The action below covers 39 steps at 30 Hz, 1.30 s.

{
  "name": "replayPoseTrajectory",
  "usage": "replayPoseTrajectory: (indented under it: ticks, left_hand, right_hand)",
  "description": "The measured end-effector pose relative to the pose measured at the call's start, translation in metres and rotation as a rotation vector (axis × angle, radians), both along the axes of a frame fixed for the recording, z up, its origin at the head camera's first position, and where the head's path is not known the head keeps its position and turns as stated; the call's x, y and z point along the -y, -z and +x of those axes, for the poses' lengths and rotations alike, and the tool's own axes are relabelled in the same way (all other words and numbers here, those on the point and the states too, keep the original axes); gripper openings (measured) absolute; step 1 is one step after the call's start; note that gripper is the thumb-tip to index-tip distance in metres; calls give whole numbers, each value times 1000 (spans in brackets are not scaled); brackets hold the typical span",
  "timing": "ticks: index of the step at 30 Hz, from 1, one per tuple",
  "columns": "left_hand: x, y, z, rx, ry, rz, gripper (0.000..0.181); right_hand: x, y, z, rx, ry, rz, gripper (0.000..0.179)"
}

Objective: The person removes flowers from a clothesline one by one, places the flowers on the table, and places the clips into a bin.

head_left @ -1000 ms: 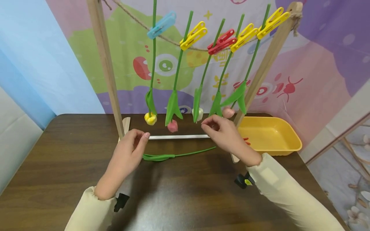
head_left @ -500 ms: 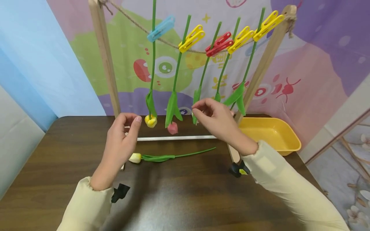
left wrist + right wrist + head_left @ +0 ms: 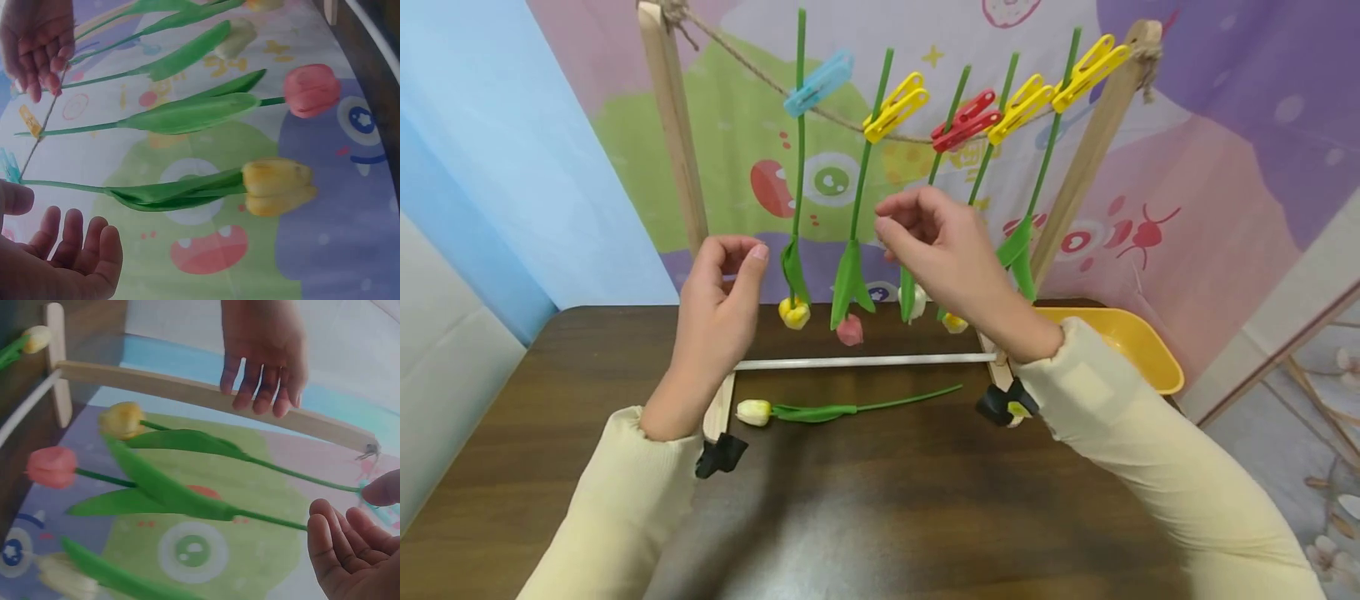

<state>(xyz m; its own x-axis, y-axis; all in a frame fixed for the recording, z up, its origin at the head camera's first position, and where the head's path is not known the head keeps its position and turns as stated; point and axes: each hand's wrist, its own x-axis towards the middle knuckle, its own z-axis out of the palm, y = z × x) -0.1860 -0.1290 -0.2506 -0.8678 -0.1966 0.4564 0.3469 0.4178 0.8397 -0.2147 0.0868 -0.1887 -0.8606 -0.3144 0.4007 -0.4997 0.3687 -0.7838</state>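
Observation:
Both hands are raised in front of a row of artificial tulips that hang head down from a rope (image 3: 741,60) by plastic clothespins. Left of the yellow tulip (image 3: 794,314), my left hand (image 3: 718,304) has loosely bent fingers and holds nothing. My right hand (image 3: 947,250) is before the stems right of the pink tulip (image 3: 850,331), likewise with nothing in its relaxed fingers, as the right wrist view confirms. It partly covers the hanging flowers behind it. A blue clothespin (image 3: 820,82), a red clothespin (image 3: 966,122) and several yellow ones grip the stems.
The rope runs between two wooden posts (image 3: 673,125), joined low down by a white rod (image 3: 865,362). One pale yellow tulip (image 3: 754,412) lies on the brown table (image 3: 880,500). A yellow basin (image 3: 1157,354) stands at the right, partly behind the right arm.
Both hands have risen from near the white rod, the right one also shifting left. The tulip head lying on the table has come into view. The hanging tulips stay clipped.

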Motion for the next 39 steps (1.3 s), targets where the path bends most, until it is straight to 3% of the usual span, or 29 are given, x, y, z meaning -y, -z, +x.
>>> replayPoseTrajectory:
  ticks: [12,19,25,34,39]
  left_hand:
    - [-7,-28,-15,-35,37,60,32]
    - [-10,-41,-29,-15,78,68,28]
    - [-14,-49,-39,-8,142,159,23]
    - [-25,-60,-49,65,189,192,30]
    - [-28,-64,-53,59,240,220,34]
  right_hand:
    - [22,-53,0,-64,11,-111,25]
    - [31,-76,-4,-131,82,-30,36]
    - [36,-86,-6,-65,126,53,42]
    - [42,-98,-10,69,125,152,54]
    - [46,-101,-11,106,133,158,54]
